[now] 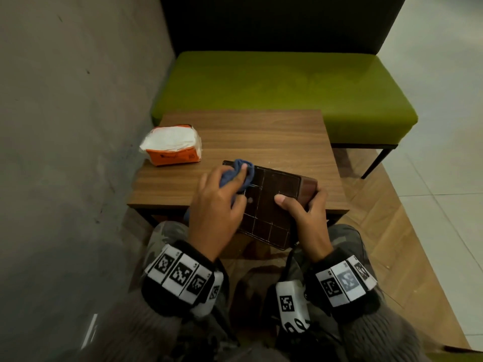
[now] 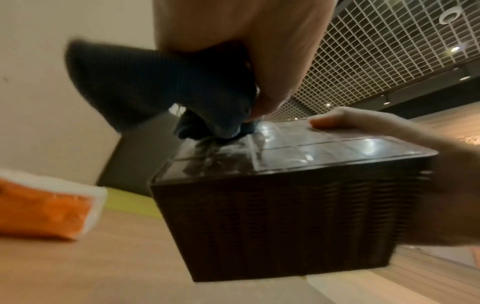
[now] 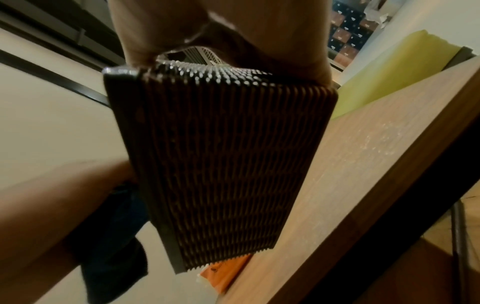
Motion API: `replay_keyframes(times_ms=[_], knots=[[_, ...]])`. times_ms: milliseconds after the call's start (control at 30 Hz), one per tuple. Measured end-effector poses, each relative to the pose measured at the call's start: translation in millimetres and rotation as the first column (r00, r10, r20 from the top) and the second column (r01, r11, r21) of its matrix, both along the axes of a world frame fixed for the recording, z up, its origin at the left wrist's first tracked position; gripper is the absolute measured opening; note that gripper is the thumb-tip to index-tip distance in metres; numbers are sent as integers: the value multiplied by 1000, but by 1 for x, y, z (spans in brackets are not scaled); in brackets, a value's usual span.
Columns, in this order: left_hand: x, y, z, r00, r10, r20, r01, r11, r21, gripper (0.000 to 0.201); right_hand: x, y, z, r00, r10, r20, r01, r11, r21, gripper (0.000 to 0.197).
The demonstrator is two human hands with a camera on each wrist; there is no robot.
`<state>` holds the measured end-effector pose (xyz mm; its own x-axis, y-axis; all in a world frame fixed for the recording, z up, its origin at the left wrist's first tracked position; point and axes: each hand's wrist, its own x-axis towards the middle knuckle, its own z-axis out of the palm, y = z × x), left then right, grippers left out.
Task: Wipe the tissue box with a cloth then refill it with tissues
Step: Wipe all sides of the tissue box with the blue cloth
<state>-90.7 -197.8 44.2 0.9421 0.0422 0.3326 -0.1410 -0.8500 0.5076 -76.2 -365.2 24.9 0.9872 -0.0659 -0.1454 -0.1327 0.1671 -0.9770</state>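
1. Wooden table (image 1: 261, 131), green bench (image 1: 287, 82) behind.
2. Dark tissue box (image 1: 277, 202) at table's near edge, right hand (image 1: 305, 218) gripping its right end.
3. Tissue pack (image 1: 172, 146) far-left on table.
4. Left hand (image 1: 217, 205) clutches blue cloth (image 1: 240, 173), pressed on box top.

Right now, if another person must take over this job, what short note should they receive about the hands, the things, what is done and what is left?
Left hand: holds the blue cloth bunched, pressing it on the far left part of the box top.
Right hand: grips the box's right end, thumb on top; the box looks tilted off the table.
Tissue pack: on the table's far left corner, apart from the box.
Done: wiping is under way on the top face.
Left: finish the wiping; I cannot tell which faces are already clean. Then refill the box from the pack.
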Motion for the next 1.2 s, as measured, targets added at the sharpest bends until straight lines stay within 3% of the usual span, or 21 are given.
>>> replay_keyframes(times_ms=[167,367,533,700,900,967,1033,1200], knots=[[-20,-16,0,991,-130,40,127,989,72,52,3,-2,1,999,-28,-21,29,998,53,71],[-8,-18,10,994,-70,83,65,996,56,50,-2,1,0,1000,-11,-17,11,1000,21,69],[-39,-15,-6,994,-107,37,103,990,97,49,0,-5,0,1000,-2,-29,3,999,49,76],[-14,-11,1,998,22,66,-24,999,36,50,-2,0,2,1000,6,-4,-6,999,45,70],[-23,-9,-9,1000,-22,15,22,999,42,49,2,-7,3,1000,3,-31,-1,997,76,77],[-10,-2,-9,998,56,11,-56,998,24,46,-1,-4,0,999,5,-47,0,995,100,83],[-5,1,-9,990,140,-16,-141,990,-27,45,-3,-1,0,999,-2,-39,6,996,94,78],[-31,-34,-4,996,-84,23,84,996,1,49,-2,3,-2,997,-37,-67,44,992,116,66]])
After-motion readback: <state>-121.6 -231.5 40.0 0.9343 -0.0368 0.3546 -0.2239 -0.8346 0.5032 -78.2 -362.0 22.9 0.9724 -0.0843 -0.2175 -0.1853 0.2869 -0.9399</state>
